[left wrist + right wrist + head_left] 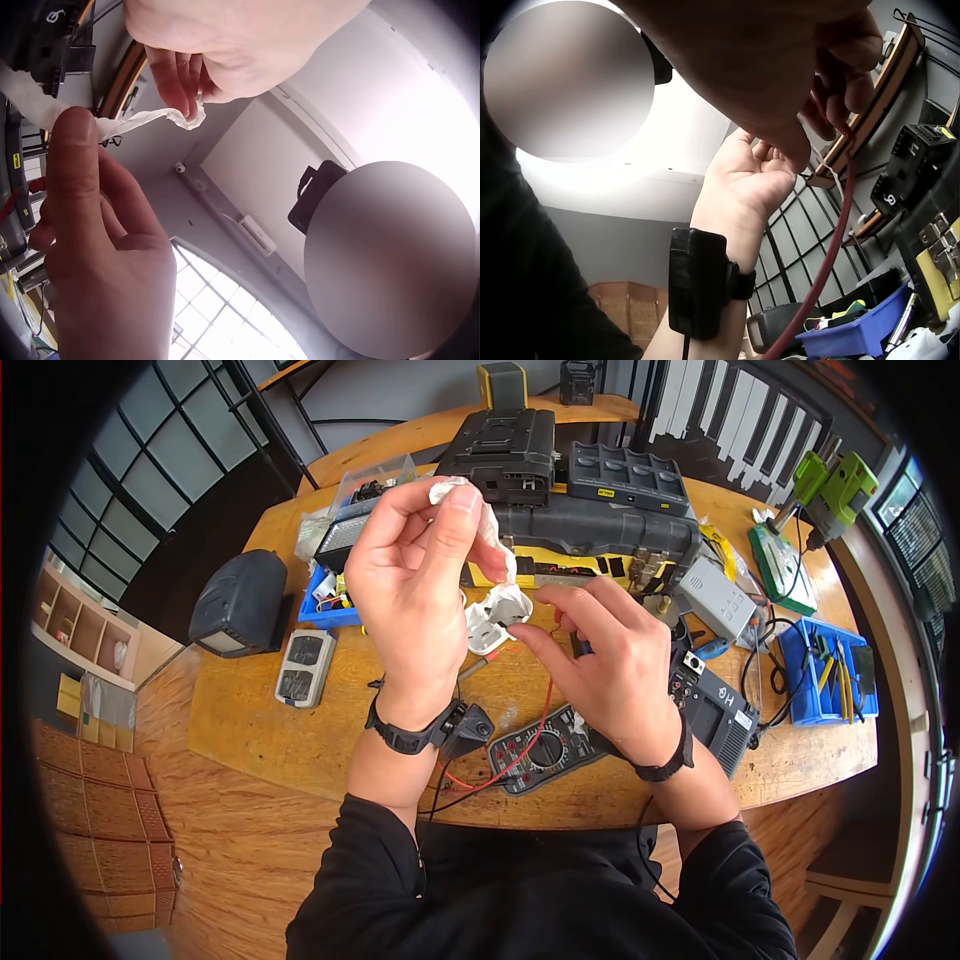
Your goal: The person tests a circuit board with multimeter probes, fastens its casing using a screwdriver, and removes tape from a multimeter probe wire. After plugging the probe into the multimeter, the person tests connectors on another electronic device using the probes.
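Observation:
My left hand (415,580) pinches a crumpled strip of white tissue (497,545) between thumb and fingers, raised over the table. The strip hangs toward my right hand (615,660). A red test lead (832,255) runs up into the curled fingers of that right hand; its end is hidden there. In the left wrist view the tissue passes behind the right thumb (75,165). Beneath the hands lies a small white plastic case (488,637) with hollows inside, the right thumb tip overlapping its edge. A multimeter (545,753) with leads plugged in lies below the right hand.
Behind stands a black and yellow toolbox (600,530) with black cases on it. Blue bins (800,700) stand right and left. A small grey two-window box (305,668) and a dark monitor-like box (235,605) are at left. Cables cross the right side.

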`<act>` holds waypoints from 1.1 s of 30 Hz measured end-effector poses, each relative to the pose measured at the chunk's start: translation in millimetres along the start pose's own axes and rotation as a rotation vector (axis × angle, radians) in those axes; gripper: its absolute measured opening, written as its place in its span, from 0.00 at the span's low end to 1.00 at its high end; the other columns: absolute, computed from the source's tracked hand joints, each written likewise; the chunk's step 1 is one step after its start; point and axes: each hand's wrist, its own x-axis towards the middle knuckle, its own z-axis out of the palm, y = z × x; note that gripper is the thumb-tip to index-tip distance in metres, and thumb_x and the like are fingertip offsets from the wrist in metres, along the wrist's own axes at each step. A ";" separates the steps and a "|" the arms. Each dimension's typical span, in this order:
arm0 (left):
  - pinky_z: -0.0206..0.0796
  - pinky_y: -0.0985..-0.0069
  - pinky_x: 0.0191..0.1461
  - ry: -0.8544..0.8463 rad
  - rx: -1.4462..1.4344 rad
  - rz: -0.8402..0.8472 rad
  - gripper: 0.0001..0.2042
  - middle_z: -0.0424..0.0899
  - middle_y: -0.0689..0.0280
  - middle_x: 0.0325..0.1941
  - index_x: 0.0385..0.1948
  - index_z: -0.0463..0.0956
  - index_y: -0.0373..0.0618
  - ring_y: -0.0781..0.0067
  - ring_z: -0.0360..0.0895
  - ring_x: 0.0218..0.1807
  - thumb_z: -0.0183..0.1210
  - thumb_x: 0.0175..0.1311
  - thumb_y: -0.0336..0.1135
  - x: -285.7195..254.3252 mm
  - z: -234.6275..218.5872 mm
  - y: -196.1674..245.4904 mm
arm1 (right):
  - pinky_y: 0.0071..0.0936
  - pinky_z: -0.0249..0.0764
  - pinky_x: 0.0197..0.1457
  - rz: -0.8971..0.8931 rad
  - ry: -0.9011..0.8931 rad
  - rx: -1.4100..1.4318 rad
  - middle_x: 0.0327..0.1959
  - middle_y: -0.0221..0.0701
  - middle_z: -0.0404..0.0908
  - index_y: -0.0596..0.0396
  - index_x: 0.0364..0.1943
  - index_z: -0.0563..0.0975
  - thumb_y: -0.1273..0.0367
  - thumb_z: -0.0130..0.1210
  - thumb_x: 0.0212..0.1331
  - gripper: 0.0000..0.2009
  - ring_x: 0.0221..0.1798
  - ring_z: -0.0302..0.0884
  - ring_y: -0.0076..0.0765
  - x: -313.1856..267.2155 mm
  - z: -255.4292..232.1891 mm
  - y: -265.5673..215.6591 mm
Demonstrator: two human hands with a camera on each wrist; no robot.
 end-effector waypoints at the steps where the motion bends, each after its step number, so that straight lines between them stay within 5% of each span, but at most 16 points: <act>1: 0.75 0.76 0.29 -0.001 0.000 -0.003 0.06 0.86 0.60 0.32 0.48 0.80 0.35 0.75 0.81 0.27 0.64 0.78 0.27 -0.3 -0.1 0.3 | 0.36 0.78 0.29 0.003 -0.001 -0.001 0.31 0.29 0.79 0.50 0.42 0.86 0.62 0.79 0.52 0.16 0.29 0.82 0.39 0.4 1.2 0.4; 7: 0.74 0.76 0.29 -0.020 -0.019 0.000 0.05 0.86 0.60 0.33 0.47 0.81 0.35 0.74 0.81 0.26 0.64 0.77 0.27 -2.0 0.1 2.6 | 0.35 0.76 0.28 -0.047 0.048 0.021 0.29 0.28 0.78 0.50 0.40 0.87 0.69 0.75 0.57 0.09 0.28 0.81 0.38 -0.9 3.7 1.9; 12: 0.72 0.78 0.31 0.031 -0.027 0.029 0.06 0.88 0.61 0.35 0.46 0.82 0.36 0.76 0.82 0.30 0.67 0.75 0.26 2.5 -6.4 5.9 | 0.38 0.76 0.29 0.085 -0.066 0.099 0.29 0.30 0.80 0.51 0.38 0.87 0.70 0.71 0.62 0.04 0.28 0.83 0.43 -2.3 2.8 1.1; 22: 0.71 0.79 0.35 0.039 0.029 0.153 0.07 0.90 0.60 0.40 0.46 0.85 0.34 0.78 0.81 0.34 0.70 0.70 0.23 8.3 -16.2 12.1 | 0.42 0.78 0.35 0.167 -0.248 0.216 0.30 0.35 0.85 0.54 0.38 0.87 0.69 0.70 0.64 0.05 0.31 0.84 0.50 2.3 -8.8 -0.4; 30: 0.67 0.81 0.32 -0.012 0.011 0.083 0.06 0.90 0.58 0.41 0.45 0.85 0.34 0.79 0.78 0.30 0.69 0.71 0.24 12.1 -23.0 10.7 | 0.42 0.79 0.37 0.177 -0.327 0.197 0.31 0.39 0.86 0.56 0.38 0.87 0.69 0.70 0.64 0.06 0.33 0.86 0.52 4.0 -14.7 1.1; 33: 0.64 0.83 0.29 -0.075 -0.095 -0.010 0.05 0.91 0.53 0.43 0.46 0.84 0.34 0.81 0.75 0.27 0.66 0.74 0.25 21.1 -35.7 16.9 | 0.32 0.78 0.37 0.204 -0.318 0.294 0.31 0.40 0.86 0.60 0.42 0.87 0.71 0.70 0.65 0.07 0.29 0.83 0.42 5.4 -16.5 6.6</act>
